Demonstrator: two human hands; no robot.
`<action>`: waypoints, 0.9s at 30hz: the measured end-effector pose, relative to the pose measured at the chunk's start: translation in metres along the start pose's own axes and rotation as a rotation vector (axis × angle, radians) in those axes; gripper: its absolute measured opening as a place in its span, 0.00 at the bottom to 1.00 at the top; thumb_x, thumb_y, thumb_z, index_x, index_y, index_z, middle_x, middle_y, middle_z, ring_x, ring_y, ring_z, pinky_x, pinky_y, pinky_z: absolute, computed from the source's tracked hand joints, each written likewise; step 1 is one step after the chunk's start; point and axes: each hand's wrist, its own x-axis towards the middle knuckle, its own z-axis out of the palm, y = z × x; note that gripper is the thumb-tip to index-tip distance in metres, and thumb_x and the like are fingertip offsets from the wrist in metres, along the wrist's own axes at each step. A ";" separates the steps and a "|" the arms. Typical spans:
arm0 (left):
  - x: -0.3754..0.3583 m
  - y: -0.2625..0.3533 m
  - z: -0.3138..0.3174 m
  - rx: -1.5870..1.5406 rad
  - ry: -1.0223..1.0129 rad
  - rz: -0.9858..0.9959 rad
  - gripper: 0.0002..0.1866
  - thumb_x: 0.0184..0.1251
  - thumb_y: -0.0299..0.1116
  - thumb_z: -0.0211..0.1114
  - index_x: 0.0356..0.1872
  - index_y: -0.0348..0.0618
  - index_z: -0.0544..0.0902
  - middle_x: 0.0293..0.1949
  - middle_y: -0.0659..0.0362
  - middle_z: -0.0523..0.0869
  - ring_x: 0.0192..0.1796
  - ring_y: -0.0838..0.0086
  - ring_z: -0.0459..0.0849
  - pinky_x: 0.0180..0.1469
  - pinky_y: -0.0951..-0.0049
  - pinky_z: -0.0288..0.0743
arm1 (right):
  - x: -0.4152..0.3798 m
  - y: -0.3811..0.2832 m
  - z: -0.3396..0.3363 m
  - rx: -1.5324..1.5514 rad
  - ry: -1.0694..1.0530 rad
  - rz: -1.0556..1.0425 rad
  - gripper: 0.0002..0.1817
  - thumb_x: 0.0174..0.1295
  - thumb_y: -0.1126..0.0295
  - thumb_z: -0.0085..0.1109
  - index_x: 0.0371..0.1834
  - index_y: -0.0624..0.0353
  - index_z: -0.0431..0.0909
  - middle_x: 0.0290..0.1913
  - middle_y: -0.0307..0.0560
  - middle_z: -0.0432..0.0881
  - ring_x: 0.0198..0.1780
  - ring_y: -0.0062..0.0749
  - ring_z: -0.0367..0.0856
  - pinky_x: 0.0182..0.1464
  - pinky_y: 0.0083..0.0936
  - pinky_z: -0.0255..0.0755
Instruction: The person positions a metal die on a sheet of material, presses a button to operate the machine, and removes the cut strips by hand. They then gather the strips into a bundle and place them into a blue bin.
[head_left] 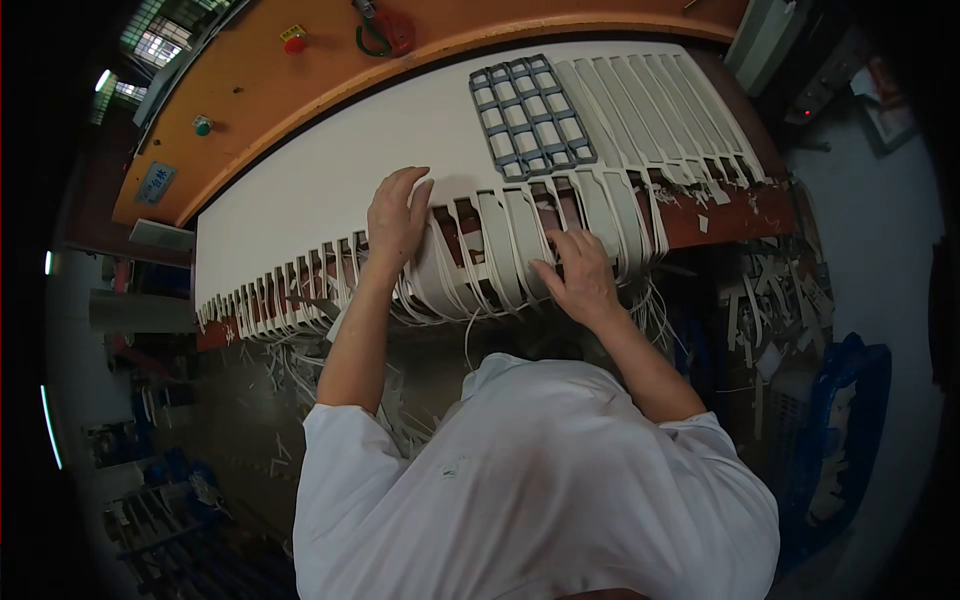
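Observation:
A large white sheet (330,170) lies on the workbench, its near edge cut into many long strips (500,250) that hang over the bench's front. My left hand (397,215) lies flat on the sheet where the strips begin, fingers spread. My right hand (577,270) presses down on the strips near the bench edge, fingers curled over them. A grey grid frame (532,117) with several rows of openings rests on the sheet beyond my right hand.
An orange surface (300,90) behind the sheet carries a red button (294,40), a green button (203,125) and a red-handled tool (385,28). White offcuts (770,300) litter the floor. A blue crate (840,440) stands at the right.

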 end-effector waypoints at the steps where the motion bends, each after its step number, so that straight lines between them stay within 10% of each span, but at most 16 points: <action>1: 0.019 -0.010 0.008 -0.027 -0.015 0.010 0.13 0.73 0.33 0.65 0.53 0.41 0.84 0.53 0.49 0.87 0.56 0.52 0.84 0.59 0.57 0.78 | 0.000 0.000 0.000 -0.002 -0.011 0.005 0.22 0.60 0.64 0.71 0.52 0.64 0.76 0.43 0.57 0.80 0.47 0.55 0.79 0.51 0.45 0.72; 10: 0.133 -0.053 0.064 -0.071 -0.121 0.041 0.15 0.78 0.35 0.58 0.58 0.40 0.83 0.58 0.49 0.85 0.61 0.53 0.83 0.65 0.58 0.76 | 0.035 -0.005 -0.028 0.354 -0.129 0.357 0.18 0.64 0.65 0.69 0.53 0.63 0.81 0.46 0.55 0.85 0.47 0.48 0.85 0.49 0.38 0.78; 19: 0.243 -0.129 0.151 0.077 -0.167 0.283 0.19 0.81 0.36 0.52 0.66 0.45 0.78 0.69 0.51 0.77 0.73 0.56 0.72 0.75 0.52 0.64 | 0.288 0.073 0.049 -0.267 -0.043 0.030 0.24 0.71 0.56 0.61 0.60 0.64 0.81 0.58 0.58 0.80 0.59 0.53 0.80 0.64 0.43 0.72; 27: 0.242 -0.142 0.172 0.194 -0.125 0.297 0.20 0.83 0.40 0.50 0.68 0.50 0.77 0.70 0.55 0.76 0.75 0.62 0.70 0.76 0.53 0.62 | 0.327 0.124 0.098 -0.243 -0.148 -0.018 0.20 0.67 0.53 0.66 0.41 0.62 0.89 0.39 0.53 0.81 0.43 0.50 0.83 0.48 0.41 0.80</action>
